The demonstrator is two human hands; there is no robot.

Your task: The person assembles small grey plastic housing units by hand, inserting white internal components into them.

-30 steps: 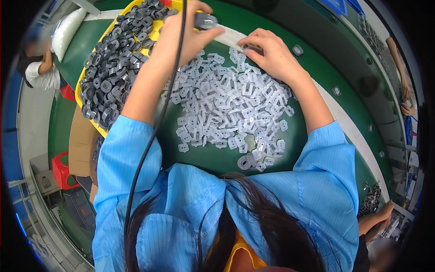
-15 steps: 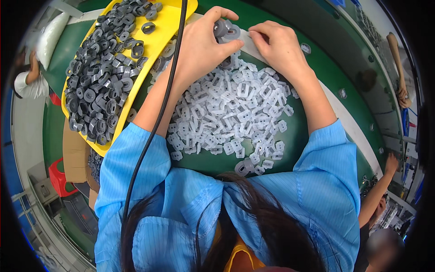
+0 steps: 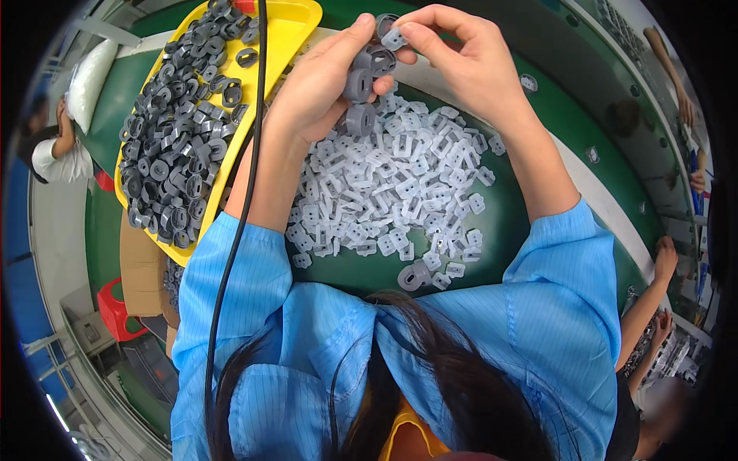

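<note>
Your green table (image 3: 503, 230) is brightly, fairly evenly lit; the pale parts (image 3: 392, 184) show whitish highlights. Your blue sleeves (image 3: 569, 257) carry soft fold shadows. Straight edges bow toward the black surround. A co-worker's head (image 3: 667, 405), lower right, is blurred. A light strip (image 3: 56, 412) glows lower left.

A head-worn fisheye looks down from close above the green table (image 3: 500, 223).

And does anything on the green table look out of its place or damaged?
Yes: a single grey, rounded plastic part lies at the near edge of the heap of translucent white plastic pieces. It looks odd because similar dark grey rounded parts lie in the yellow plastic tray. I see no clear damage.
</note>
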